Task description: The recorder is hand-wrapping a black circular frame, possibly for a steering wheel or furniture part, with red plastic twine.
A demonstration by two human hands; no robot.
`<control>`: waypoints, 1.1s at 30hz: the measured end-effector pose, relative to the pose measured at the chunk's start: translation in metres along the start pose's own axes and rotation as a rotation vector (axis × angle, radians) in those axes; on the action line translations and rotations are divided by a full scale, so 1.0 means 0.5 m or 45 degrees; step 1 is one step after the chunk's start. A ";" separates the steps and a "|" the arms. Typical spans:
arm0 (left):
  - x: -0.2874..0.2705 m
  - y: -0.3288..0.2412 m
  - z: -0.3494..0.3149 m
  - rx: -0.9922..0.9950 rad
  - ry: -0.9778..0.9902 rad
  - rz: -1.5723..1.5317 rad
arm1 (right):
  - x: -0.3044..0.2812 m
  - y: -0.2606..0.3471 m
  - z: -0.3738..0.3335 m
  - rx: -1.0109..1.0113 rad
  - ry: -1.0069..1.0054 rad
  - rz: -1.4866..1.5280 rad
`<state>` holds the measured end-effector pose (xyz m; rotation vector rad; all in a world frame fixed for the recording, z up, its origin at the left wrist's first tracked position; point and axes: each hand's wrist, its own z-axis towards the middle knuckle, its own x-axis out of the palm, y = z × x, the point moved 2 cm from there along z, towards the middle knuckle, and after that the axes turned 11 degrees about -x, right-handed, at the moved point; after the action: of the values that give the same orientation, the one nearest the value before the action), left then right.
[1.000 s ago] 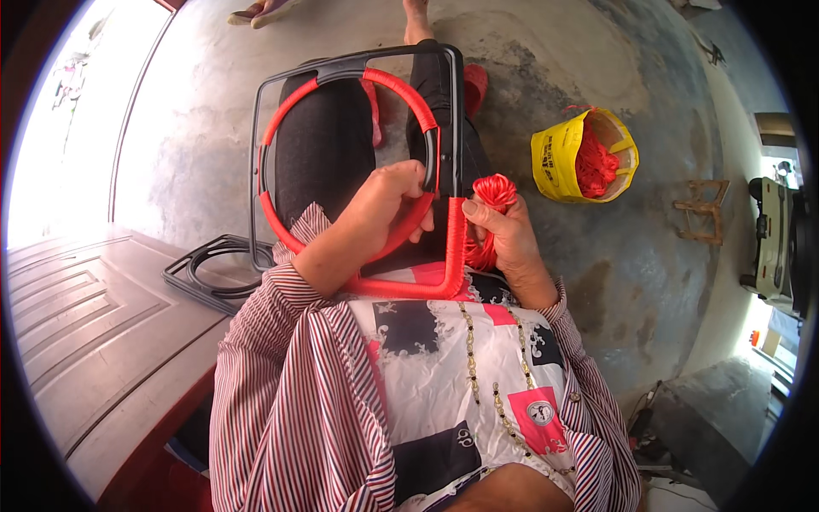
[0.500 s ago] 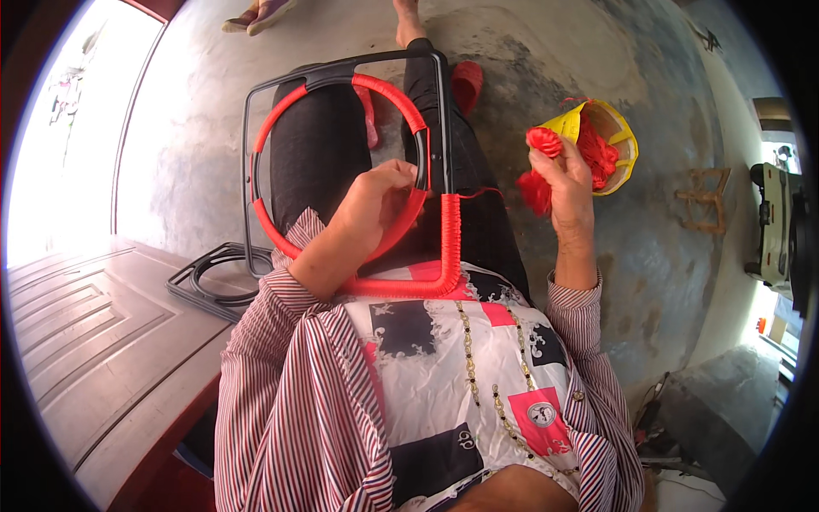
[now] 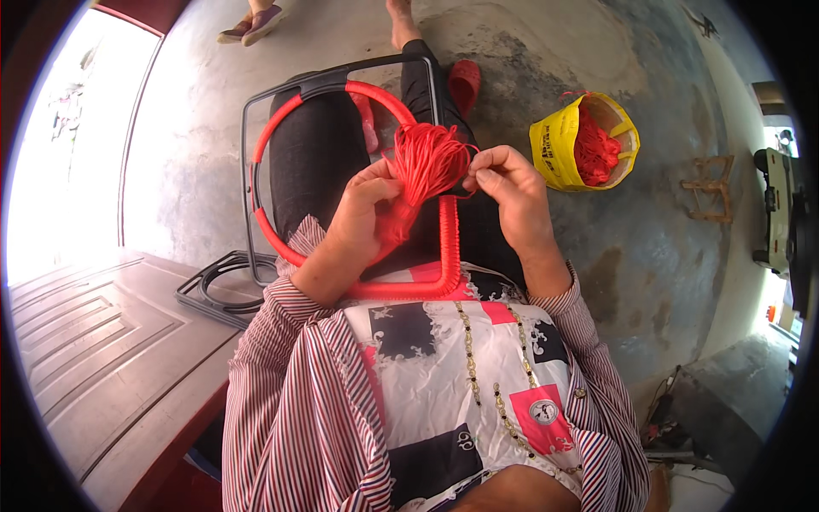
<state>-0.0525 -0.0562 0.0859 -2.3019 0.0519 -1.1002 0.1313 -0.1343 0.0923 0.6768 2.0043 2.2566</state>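
Note:
A bundle of red cord (image 3: 431, 162) is bunched above my lap, its loops fanned out at the top. My left hand (image 3: 365, 209) is closed round its lower part. At the bundle's right edge my right hand (image 3: 512, 192) pinches a thin red strand between thumb and fingertips. Beneath them a black metal frame (image 3: 337, 68) with a round ring inside rests on my legs. Red cord wraps parts of the ring and the frame's near right corner (image 3: 448, 273). The bundle and my left hand hide the ring's right side.
A yellow bucket (image 3: 554, 152) holding more red cord stands on the floor to the right. More black frames (image 3: 226, 286) lie on a panelled grey surface (image 3: 94, 333) at left. A red shoe (image 3: 464, 85) and another person's feet (image 3: 260, 24) are farther off. A small wooden stand (image 3: 708, 189) is far right.
My right hand has come left from beside the bucket, bringing the red cord over the frame. My left hand has left the ring and taken hold of the bundle.

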 end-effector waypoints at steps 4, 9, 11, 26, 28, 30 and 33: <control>-0.009 0.000 -0.004 -0.014 0.093 -0.030 | -0.017 -0.062 -0.011 0.499 0.262 0.154; 0.013 0.005 -0.051 0.313 -0.108 0.574 | 0.011 -0.051 -0.034 0.679 0.584 0.245; 0.016 0.002 -0.063 0.627 -0.084 1.087 | 0.014 -0.069 -0.040 0.617 0.917 0.082; -0.019 0.002 -0.042 0.096 -0.096 0.492 | -0.169 -0.016 0.009 0.066 -0.429 0.545; -0.004 -0.003 -0.041 -0.079 -0.086 0.468 | -0.230 0.011 0.018 0.020 -0.471 0.694; 0.003 -0.001 -0.035 -0.121 -0.082 0.539 | -0.264 0.067 0.021 -0.141 -0.538 0.719; 0.016 -0.005 -0.035 -0.174 -0.082 0.626 | -0.350 0.147 0.020 -0.378 -0.246 0.692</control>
<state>-0.0605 -0.0646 0.1014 -2.2638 0.6488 -0.7858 0.3110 -0.1925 0.1128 1.4756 1.4792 2.5521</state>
